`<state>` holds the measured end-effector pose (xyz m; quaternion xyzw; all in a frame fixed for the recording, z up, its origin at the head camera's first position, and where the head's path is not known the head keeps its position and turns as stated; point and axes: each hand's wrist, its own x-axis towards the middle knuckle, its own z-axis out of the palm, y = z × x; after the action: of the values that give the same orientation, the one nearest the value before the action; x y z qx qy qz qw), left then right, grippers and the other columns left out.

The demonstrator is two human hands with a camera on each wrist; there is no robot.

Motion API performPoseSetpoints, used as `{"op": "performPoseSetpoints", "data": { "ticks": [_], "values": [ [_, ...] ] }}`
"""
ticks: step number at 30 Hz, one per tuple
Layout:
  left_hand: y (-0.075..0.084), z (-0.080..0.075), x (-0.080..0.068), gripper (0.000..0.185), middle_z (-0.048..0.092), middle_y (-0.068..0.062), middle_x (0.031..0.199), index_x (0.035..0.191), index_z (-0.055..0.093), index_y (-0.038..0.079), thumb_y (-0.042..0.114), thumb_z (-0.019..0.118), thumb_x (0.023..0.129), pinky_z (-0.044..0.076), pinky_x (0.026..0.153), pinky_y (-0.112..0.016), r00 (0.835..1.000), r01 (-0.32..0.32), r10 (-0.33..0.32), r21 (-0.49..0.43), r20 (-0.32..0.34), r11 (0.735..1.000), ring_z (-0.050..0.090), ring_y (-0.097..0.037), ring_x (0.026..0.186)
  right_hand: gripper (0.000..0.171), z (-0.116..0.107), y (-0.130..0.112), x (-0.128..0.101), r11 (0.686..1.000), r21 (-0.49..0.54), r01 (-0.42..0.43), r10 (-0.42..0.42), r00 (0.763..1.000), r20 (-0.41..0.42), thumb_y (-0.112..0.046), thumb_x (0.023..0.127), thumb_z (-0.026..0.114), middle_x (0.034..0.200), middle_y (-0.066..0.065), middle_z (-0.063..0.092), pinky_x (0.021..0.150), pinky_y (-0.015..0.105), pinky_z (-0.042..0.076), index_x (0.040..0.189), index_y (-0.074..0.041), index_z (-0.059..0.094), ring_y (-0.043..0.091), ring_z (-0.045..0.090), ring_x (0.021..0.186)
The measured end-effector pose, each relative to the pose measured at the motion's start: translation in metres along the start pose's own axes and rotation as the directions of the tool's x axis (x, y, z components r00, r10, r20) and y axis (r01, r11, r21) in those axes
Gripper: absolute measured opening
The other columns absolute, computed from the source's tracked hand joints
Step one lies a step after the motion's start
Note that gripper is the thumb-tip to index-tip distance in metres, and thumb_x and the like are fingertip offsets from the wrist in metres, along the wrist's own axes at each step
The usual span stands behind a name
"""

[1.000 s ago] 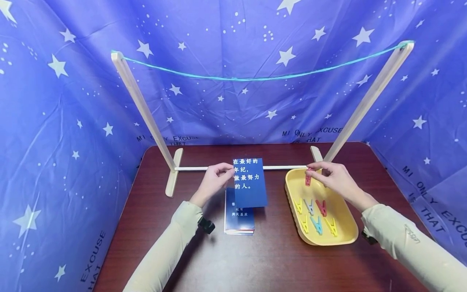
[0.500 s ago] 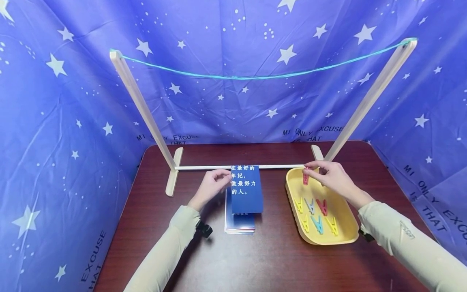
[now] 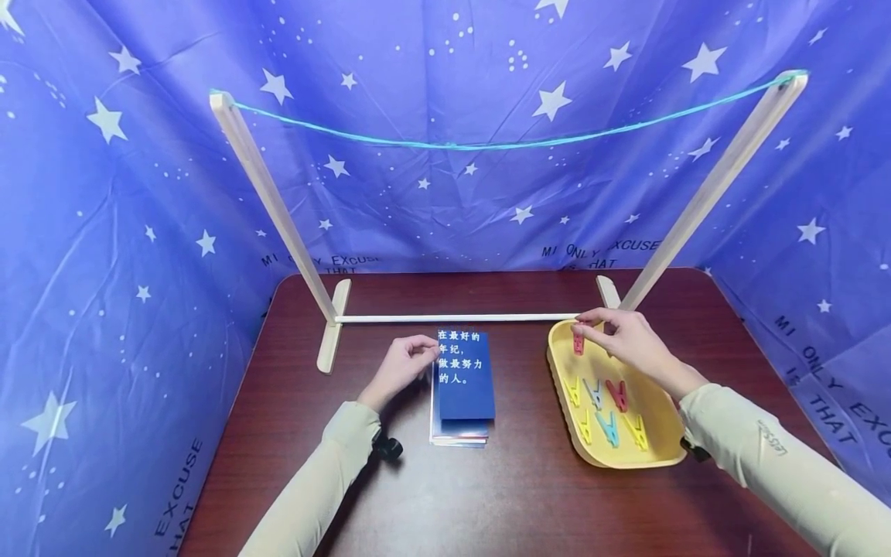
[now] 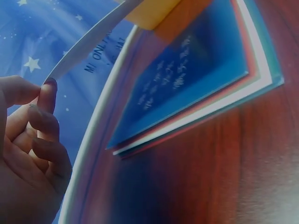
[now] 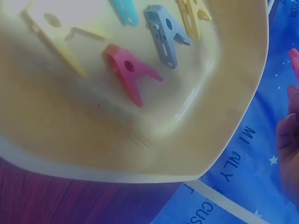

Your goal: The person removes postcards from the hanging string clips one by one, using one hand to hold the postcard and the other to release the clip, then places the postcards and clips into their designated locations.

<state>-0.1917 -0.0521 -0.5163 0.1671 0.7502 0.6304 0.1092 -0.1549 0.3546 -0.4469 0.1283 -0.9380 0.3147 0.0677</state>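
My left hand (image 3: 406, 366) pinches a dark blue card (image 3: 465, 391) with white writing by its left edge. In the left wrist view the card (image 4: 88, 37) shows nearly edge-on between thumb and fingertip, raised over a stack of cards (image 4: 187, 84). From the head it overlaps that stack, whose near edge (image 3: 459, 437) pokes out below. My right hand (image 3: 629, 344) pinches a red clothespin (image 3: 578, 340) over the far end of the yellow tray (image 3: 629, 462). At the right wrist view's edge, the fingers (image 5: 288, 135) hold that clothespin (image 5: 294, 60) up.
Several clothespins lie in the tray, among them a red one (image 3: 616, 394) and a blue one (image 3: 608, 428). Behind stands a wooden frame with two posts (image 3: 274, 209), a white bottom bar (image 3: 455, 318) and a sagging green string (image 3: 452, 146). A starry curtain surrounds the table (image 3: 515, 495).
My left hand and the card have come down and slightly left, toward the stack, covering more of it. My right hand with the red clothespin has shifted slightly left.
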Motion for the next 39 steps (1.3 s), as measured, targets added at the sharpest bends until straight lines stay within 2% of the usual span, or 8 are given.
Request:
{"op": "performPoseSetpoints", "data": {
  "ticks": [9,17,20,25,27,30,34,39],
  "values": [
    [-0.013,0.001,-0.002,0.018,0.066,-0.031,0.076,0.107,0.072,-0.01,0.004,0.065,0.098,0.046,0.048,-0.03,1.0,0.024,-0.025,0.04,0.014,0.999,0.053,-0.019,0.051,0.023,0.004,-0.001,0.0,1.0,-0.018,-0.002,0.002,1.0,0.011,-0.027,0.096,0.077,0.058,-0.005,0.054,0.046,0.026,0.042,0.111,-0.01,0.078,0.007,0.049,0.048],
    [-0.023,0.001,-0.005,0.017,0.072,-0.012,0.075,0.105,0.072,-0.01,0.003,0.066,0.098,0.044,0.048,-0.024,0.998,0.054,-0.056,0.062,0.028,0.997,0.052,-0.013,0.051,0.018,0.007,0.0,-0.002,0.999,-0.021,0.025,-0.025,1.0,0.018,-0.024,0.096,0.078,0.065,-0.003,0.062,0.045,0.026,0.042,0.107,-0.01,0.079,0.004,0.048,0.046],
    [-0.027,0.001,-0.006,0.018,0.071,-0.01,0.074,0.105,0.072,-0.011,0.005,0.066,0.097,0.043,0.047,-0.023,0.999,0.034,-0.035,0.048,0.034,0.998,0.051,-0.009,0.051,0.018,0.009,0.0,-0.003,0.999,-0.023,0.023,-0.022,1.0,0.014,-0.023,0.095,0.078,0.071,-0.003,0.066,0.045,0.026,0.042,0.107,-0.01,0.079,0.003,0.048,0.047],
    [-0.032,0.0,-0.006,0.019,0.07,-0.002,0.071,0.101,0.072,-0.01,0.007,0.065,0.096,0.044,0.047,-0.022,0.998,-0.05,0.049,0.028,0.046,0.998,0.051,-0.005,0.051,0.019,0.01,0.002,-0.004,0.999,-0.02,0.025,-0.024,1.0,0.016,-0.023,0.094,0.079,0.078,-0.002,0.07,0.045,0.026,0.043,0.107,-0.01,0.079,0.004,0.048,0.048],
    [-0.032,0.0,-0.006,0.019,0.069,0.0,0.071,0.1,0.072,-0.009,0.008,0.065,0.096,0.044,0.047,-0.022,0.997,-0.053,0.051,0.028,0.051,0.998,0.051,-0.004,0.051,0.019,0.011,0.003,-0.005,1.0,-0.013,0.021,-0.021,1.0,0.022,-0.024,0.094,0.079,0.084,-0.002,0.073,0.045,0.026,0.043,0.108,-0.01,0.079,0.004,0.049,0.047],
    [-0.032,0.001,-0.006,0.018,0.069,-0.002,0.072,0.101,0.073,-0.009,0.006,0.064,0.097,0.044,0.049,-0.021,0.999,-0.001,-0.002,0.055,0.051,0.999,0.05,-0.005,0.052,0.021,0.013,0.005,-0.006,1.0,-0.004,0.01,-0.01,0.999,0.039,-0.024,0.095,0.079,0.088,0.0,0.074,0.047,0.026,0.044,0.109,-0.009,0.079,0.004,0.05,0.047],
    [-0.034,0.003,-0.004,0.016,0.071,-0.008,0.075,0.102,0.074,-0.008,0.003,0.065,0.096,0.046,0.055,-0.02,0.997,0.07,-0.072,0.126,0.014,0.99,0.054,-0.007,0.057,0.023,0.013,0.006,-0.007,1.0,0.001,0.004,-0.004,0.998,0.059,-0.024,0.095,0.078,0.091,0.002,0.075,0.048,0.026,0.045,0.111,-0.007,0.078,0.005,0.051,0.047],
    [-0.032,0.002,-0.005,0.014,0.075,-0.012,0.079,0.1,0.075,-0.007,0.002,0.066,0.094,0.048,0.061,-0.018,0.996,0.085,-0.084,0.171,-0.017,0.982,0.058,-0.007,0.062,0.022,0.015,0.007,-0.005,1.0,0.001,0.019,-0.019,0.998,0.067,-0.022,0.096,0.077,0.09,0.002,0.076,0.048,0.026,0.045,0.11,-0.006,0.079,0.005,0.05,0.048]
  ]
}}
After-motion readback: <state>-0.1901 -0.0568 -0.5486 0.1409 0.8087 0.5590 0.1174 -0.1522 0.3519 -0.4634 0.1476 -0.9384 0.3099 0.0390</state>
